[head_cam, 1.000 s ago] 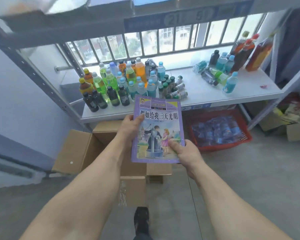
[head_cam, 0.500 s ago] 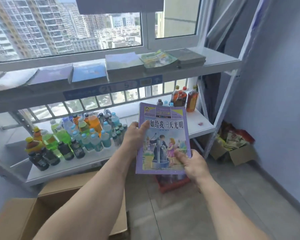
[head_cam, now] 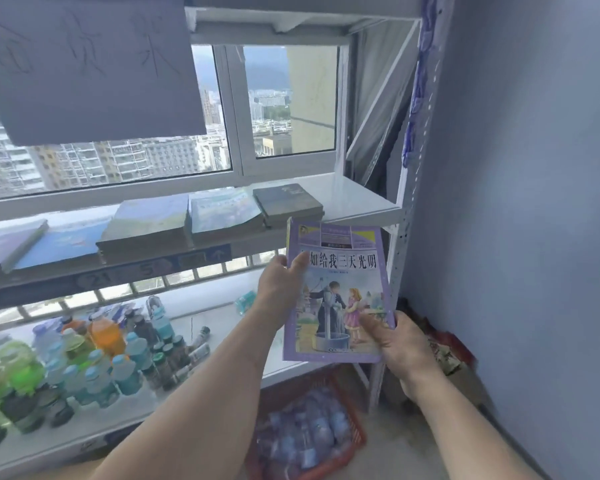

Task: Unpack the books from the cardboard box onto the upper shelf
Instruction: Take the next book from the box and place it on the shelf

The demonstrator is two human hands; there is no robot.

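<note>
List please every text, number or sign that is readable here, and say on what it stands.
"如给我三天光明": purple book, held in left hand and right hand; the thumb hides its first character.
"21" and "5": blue label on the upper shelf edge; rest blurred.
Paper sheet on the window: three large handwritten characters, unreadable.
Bottle labels: too small.

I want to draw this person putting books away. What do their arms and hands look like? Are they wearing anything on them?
Both arms are bare as far up as the picture shows: no sleeves in view. The left hand and the right hand wear no gloves, and I can see no watch, bracelet or ring on either. So draw two plain bare forearms coming up from the bottom of the page.
</note>
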